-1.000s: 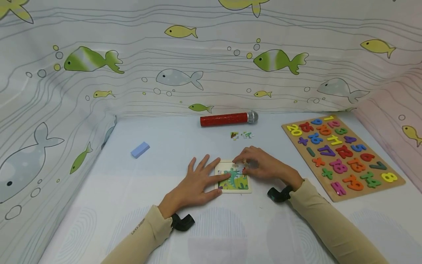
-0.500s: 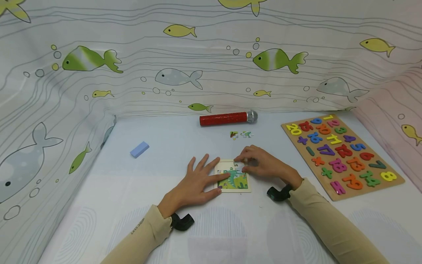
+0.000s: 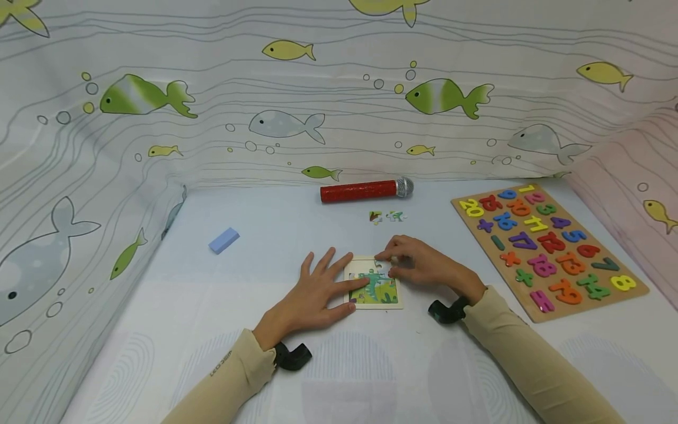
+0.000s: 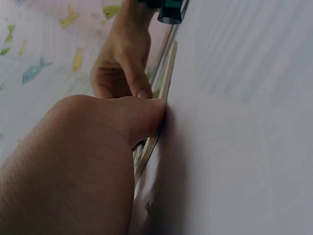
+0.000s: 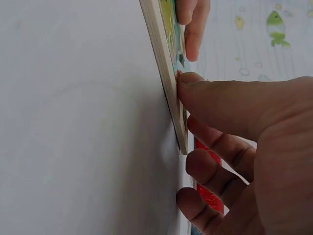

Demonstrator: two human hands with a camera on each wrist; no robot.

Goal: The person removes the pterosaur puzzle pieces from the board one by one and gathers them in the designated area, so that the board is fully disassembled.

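A small square dinosaur jigsaw puzzle (image 3: 377,297) in a pale wooden frame lies on the table in the head view. My left hand (image 3: 309,297) spreads its straight fingers over the left side, one finger resting on the picture and the thumb at the frame's lower left. At the upper right, my right hand (image 3: 424,263) pinches a puzzle piece (image 3: 384,267) between thumb and forefinger, low over the picture; the fingers partly hide it. In the right wrist view, the thumb (image 5: 205,98) touches the puzzle's face near the frame's edge. Two loose puzzle pieces (image 3: 396,216) lie beyond.
Behind the loose pieces lies a red toy microphone (image 3: 360,191). A wooden number board (image 3: 540,250) with colourful numerals and signs lies at the right. A blue block (image 3: 224,241) sits at the left. A fish-patterned cloth (image 3: 349,88) stands behind.
Compared with a second ago, my right fingertips have shifted very slightly at the puzzle's upper right corner, with the piece between them. My left hand stays in place.
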